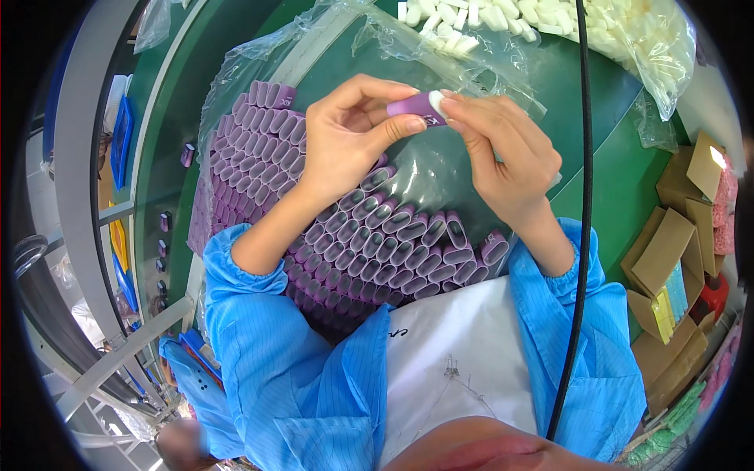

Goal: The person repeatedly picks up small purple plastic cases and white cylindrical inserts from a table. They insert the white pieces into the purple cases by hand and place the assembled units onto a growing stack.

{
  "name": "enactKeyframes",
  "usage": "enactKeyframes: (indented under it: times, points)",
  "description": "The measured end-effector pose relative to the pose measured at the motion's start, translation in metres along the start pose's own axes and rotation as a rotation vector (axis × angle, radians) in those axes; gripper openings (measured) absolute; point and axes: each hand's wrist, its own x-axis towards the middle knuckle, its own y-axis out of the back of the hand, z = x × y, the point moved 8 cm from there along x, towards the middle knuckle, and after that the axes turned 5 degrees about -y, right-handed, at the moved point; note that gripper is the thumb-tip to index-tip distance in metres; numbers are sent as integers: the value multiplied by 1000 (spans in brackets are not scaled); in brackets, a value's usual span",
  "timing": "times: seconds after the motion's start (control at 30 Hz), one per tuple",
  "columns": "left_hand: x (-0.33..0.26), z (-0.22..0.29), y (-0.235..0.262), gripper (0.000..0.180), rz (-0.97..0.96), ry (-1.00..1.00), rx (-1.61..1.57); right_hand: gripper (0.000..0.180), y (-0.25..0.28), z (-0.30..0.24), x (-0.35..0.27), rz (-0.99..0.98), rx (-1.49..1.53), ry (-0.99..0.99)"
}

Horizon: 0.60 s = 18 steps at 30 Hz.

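In front of me, a short purple oval tube (pixel 410 107) is held between the thumb and fingers of my left hand (pixel 345 137). At its right end sits a white oval piece (pixel 437 102), pinched by the thumb and fingers of my right hand (pixel 510 149). The white piece meets the tube's end; how deep it goes in cannot be made out. Below and left of my hands, many more purple tubes (pixel 369 235) stand packed together in rows, their open ends showing. Clear plastic film (pixel 428 169) lies beside them.
A heap of white pieces (pixel 463 16) and a clear bag (pixel 652 55) of pale pieces lie at the far side of the green table (pixel 534 74). A black cable (pixel 585 196) hangs down on the right, near opened cardboard boxes (pixel 667 251). Another person's blue sleeve (pixel 200 392) shows lower left.
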Motion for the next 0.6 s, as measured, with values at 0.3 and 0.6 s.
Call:
enactKeyframes:
  times: [0.3, 0.6]
  points:
    - [-3, 19, -3, 32, -25, -230, 123, 26, 8, -4, 2, 55, 46, -50]
    - [-1, 19, -5, 31, -69, -263, 81, 22, 2, 3, -2, 66, 172, -74]
